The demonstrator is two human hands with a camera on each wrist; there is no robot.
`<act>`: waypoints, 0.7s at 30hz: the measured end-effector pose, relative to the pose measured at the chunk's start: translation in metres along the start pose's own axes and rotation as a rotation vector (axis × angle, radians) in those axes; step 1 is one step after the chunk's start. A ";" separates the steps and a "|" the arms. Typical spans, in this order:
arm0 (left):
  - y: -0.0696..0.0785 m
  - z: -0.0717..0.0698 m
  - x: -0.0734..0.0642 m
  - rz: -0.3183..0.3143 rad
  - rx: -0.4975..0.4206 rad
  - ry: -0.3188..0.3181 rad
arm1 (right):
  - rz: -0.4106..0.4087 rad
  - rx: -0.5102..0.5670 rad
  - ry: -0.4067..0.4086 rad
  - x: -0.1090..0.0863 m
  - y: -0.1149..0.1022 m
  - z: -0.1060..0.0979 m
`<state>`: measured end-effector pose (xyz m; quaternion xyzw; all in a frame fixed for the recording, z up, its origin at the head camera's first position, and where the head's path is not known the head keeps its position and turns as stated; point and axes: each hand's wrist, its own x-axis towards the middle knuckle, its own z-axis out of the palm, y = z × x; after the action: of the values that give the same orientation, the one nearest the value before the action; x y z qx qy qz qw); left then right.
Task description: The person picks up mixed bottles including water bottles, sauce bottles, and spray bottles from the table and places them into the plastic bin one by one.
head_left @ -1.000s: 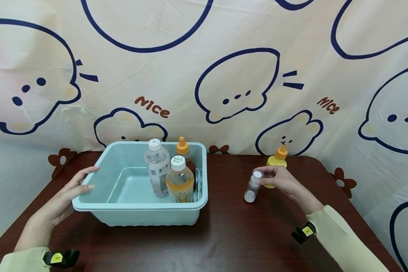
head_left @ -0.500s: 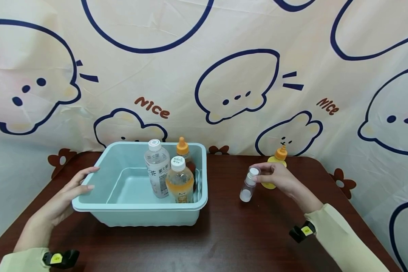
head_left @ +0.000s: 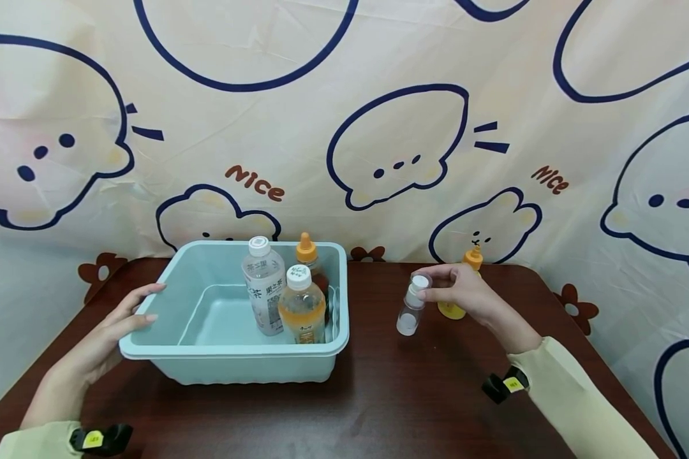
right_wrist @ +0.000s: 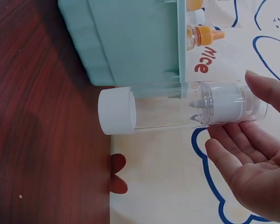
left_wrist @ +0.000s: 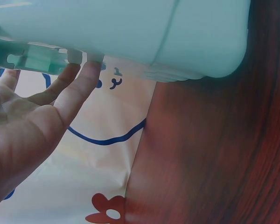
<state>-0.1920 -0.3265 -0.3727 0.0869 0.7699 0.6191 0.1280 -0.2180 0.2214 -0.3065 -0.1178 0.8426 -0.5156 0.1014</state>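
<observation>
In the head view, a light-blue plastic basin (head_left: 229, 366) stands at the left of the table. My left hand (head_left: 106, 328) grips its left rim, and the left wrist view shows fingers (left_wrist: 79, 95) reaching up to the rim from below. A small clear pump bottle (head_left: 409, 312) with a white base hangs slightly tilted to the right of the basin. My right hand (head_left: 465, 290) pinches it by its capped top; in the right wrist view the thumb (right_wrist: 268, 91) presses one side. Behind that hand a yellow squeeze bottle (head_left: 450, 311) stands partly hidden.
Inside the basin's right half stand a clear tea bottle (head_left: 264, 287), an amber drink bottle (head_left: 303, 309) and a bottle with an orange nozzle cap (head_left: 307, 248). A patterned curtain (head_left: 402, 38) hangs behind the dark wooden table (head_left: 379, 414).
My right hand has moved left with the pump bottle, away from the yellow squeeze bottle and closer to the basin. The left hand keeps its grip on the rim.
</observation>
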 end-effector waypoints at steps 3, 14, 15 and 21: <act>0.000 -0.001 0.001 -0.001 0.004 0.000 | -0.010 -0.001 0.003 -0.001 -0.005 0.001; 0.002 -0.001 0.000 0.000 0.011 0.005 | -0.037 0.009 0.044 -0.008 -0.025 0.006; 0.002 -0.001 0.000 -0.004 0.013 0.006 | -0.040 0.009 0.045 -0.008 -0.027 0.007; 0.001 -0.001 0.000 -0.011 0.006 0.005 | -0.063 0.046 0.049 -0.012 -0.035 0.010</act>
<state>-0.1924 -0.3270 -0.3714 0.0815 0.7725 0.6164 0.1294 -0.2004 0.2014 -0.2796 -0.1290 0.8287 -0.5405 0.0670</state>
